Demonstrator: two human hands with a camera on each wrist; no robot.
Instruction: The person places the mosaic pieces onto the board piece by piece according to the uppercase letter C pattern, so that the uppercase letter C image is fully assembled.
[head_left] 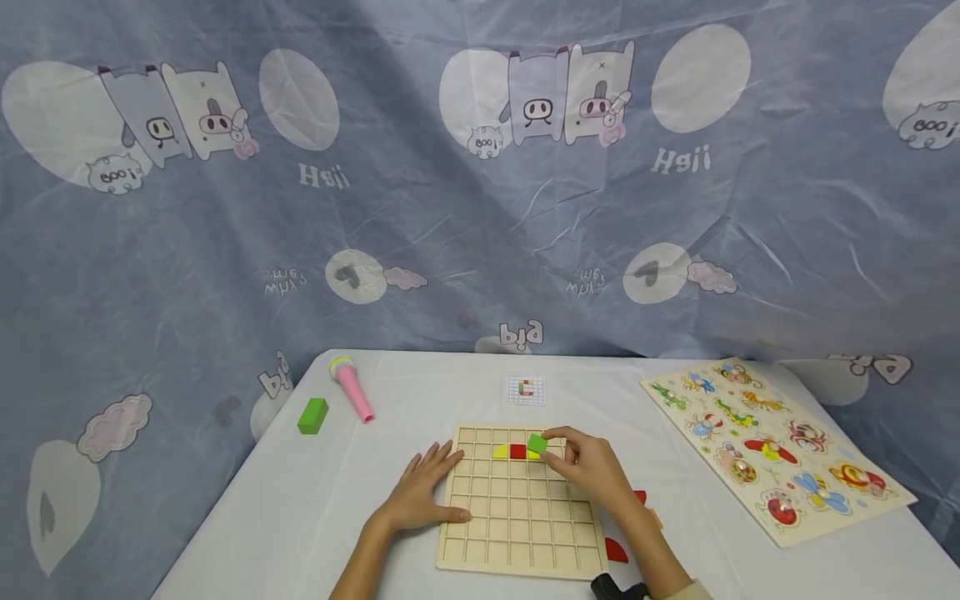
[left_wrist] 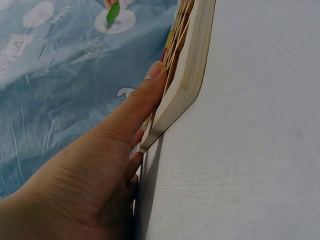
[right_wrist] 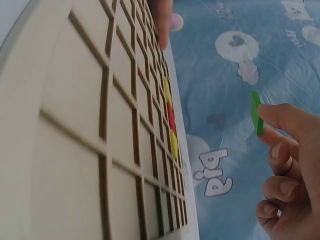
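A wooden grid board [head_left: 517,508] lies on the white table. My left hand [head_left: 417,493] rests against its left edge, fingers spread; the thumb [left_wrist: 150,82] lies over the rim. My right hand [head_left: 592,471] pinches a thin green square tile [right_wrist: 257,114] between thumb and index finger, holding it above the upper part of the board. In an upper row sit a yellow piece [head_left: 500,452] with a curved edge, a red square [head_left: 517,451] beside it and a second yellow piece [right_wrist: 173,145], partly hidden by the green tile in the head view.
Behind the board lies a small pattern card [head_left: 525,390]. A pink toy microphone [head_left: 352,390] and a green block [head_left: 312,416] are at back left. An insect picture board [head_left: 817,450] lies at right. Red pieces [head_left: 617,550] and an orange piece [head_left: 657,518] lie by the right forearm.
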